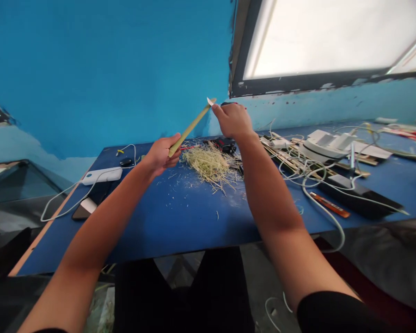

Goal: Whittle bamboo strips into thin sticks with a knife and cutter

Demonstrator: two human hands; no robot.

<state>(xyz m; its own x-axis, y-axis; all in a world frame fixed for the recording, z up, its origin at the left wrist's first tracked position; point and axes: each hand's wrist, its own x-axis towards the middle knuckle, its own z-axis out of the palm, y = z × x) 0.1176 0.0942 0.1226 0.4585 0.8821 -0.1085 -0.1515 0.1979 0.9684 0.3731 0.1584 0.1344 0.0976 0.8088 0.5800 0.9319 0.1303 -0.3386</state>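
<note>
One slim yellow-green stick (191, 128), straight, slanting upward; left grip (162, 155) clasping lower end, right grip (234, 121) clasping knife (210, 101).

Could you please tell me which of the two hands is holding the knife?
The right hand: the knife blade juts out by its thumb, while the left hand grips the near end of the yellowish strip.
</note>
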